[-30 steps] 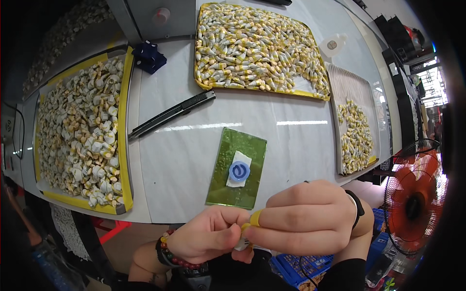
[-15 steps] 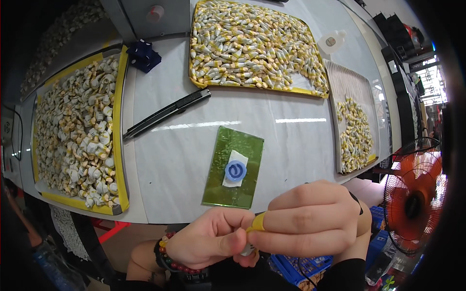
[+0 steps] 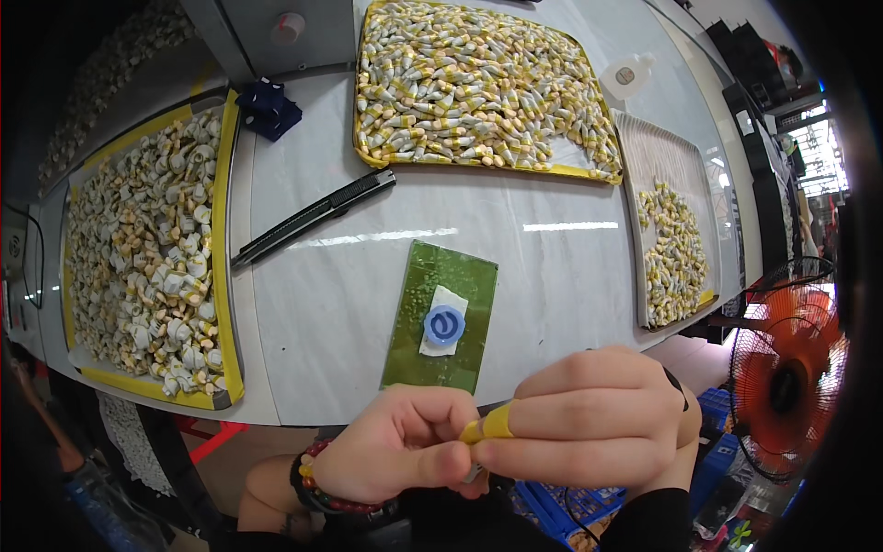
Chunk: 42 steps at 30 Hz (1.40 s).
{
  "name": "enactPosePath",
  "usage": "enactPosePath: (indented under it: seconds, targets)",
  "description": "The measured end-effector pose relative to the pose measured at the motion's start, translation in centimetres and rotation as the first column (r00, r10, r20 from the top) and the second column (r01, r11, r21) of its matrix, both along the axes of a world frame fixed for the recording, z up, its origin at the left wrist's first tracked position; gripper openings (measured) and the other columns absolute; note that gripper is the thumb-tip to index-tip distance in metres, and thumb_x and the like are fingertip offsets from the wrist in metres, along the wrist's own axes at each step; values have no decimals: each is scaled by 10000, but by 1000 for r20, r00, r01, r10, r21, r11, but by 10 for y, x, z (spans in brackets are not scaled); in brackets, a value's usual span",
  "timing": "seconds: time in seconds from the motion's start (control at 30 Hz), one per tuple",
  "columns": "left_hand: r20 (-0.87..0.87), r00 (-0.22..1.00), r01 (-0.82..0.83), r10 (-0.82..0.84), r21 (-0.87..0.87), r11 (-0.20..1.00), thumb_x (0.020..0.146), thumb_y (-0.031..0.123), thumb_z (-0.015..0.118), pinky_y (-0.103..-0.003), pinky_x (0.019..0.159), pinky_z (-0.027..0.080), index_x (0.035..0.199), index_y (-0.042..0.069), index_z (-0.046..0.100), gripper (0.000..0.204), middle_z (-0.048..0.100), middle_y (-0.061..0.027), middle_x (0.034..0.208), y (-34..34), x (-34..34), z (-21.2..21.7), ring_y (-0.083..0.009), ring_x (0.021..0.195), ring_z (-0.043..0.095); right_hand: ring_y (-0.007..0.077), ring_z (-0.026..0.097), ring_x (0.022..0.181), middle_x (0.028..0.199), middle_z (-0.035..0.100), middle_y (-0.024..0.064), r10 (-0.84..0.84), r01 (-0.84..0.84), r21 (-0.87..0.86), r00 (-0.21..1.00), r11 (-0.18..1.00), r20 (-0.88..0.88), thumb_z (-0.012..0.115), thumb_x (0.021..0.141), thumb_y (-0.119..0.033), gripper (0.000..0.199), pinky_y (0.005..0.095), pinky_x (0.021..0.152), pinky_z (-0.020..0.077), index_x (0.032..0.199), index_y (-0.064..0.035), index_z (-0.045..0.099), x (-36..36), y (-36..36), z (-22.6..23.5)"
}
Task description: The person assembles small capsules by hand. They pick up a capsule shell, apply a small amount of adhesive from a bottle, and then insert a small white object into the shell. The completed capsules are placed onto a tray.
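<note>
My left hand and my right hand meet just in front of the table's near edge, fingertips pressed together. Between them they pinch a small white piece, mostly hidden by the fingers. A yellow band wraps a fingertip of my right hand. Behind the hands lies a green rectangular plate with a wet-looking surface. On it rests a white paper pad bearing a round blue cap-like cup.
A yellow-edged tray of loose whitish pieces stands left. Another tray, full of yellow-banded rolled pieces, is at the back; a smaller part-filled tray is right. Also here: a black box cutter, dark cloth, white bottle and orange fan.
My fingers have shifted slightly around the small piece, and less of it shows below them. The left hand is a little higher and covers the plate's near edge.
</note>
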<state>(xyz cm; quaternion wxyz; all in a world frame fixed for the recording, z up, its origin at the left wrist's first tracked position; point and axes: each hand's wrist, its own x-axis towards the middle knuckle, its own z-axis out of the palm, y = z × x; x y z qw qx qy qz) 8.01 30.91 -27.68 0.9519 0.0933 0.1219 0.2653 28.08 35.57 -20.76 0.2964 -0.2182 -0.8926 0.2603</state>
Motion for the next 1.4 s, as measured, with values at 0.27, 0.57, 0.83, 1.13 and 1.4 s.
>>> enactPosePath:
  seconds: [0.27,0.57,0.83,1.13,1.4]
  targets:
    - [-275,857,-195,435,610,768,710,154,785,-226,684,467,969,-27,616,358,645,-73,857,-3,1,2,-122,754,610,202,615,731,892,644,85,-117,121,-135,992,983,38,649,716,-71,169,265,630,508,875,-30,685,5,-21,12]
    - [-306,810,-126,500,742,658,610,123,844,-358,715,519,866,-30,623,372,640,-145,767,1,4,7,-210,715,630,191,571,746,871,620,111,-79,79,179,997,981,-4,641,727,-35,160,272,597,485,882,3,657,28,-14,13]
    - [-239,810,-292,536,627,722,567,7,840,-346,776,511,858,-26,648,351,667,-136,796,-3,2,0,-210,763,656,238,592,785,831,625,98,-765,717,279,551,639,335,635,722,9,139,308,678,450,859,-12,623,131,34,17]
    - [-207,847,-258,490,646,719,563,-6,837,-346,760,518,867,-23,648,358,669,-135,802,-2,-2,-1,-219,774,661,248,578,705,780,586,124,-577,687,-9,618,727,534,603,743,-2,87,313,610,465,821,13,569,148,57,-27]
    - [-172,845,-297,507,637,711,584,14,835,-355,757,519,892,-33,645,365,670,-143,821,-2,-15,-5,-225,783,654,225,588,673,765,581,113,-741,743,144,591,654,319,569,807,21,80,276,579,458,860,6,512,134,44,-14]
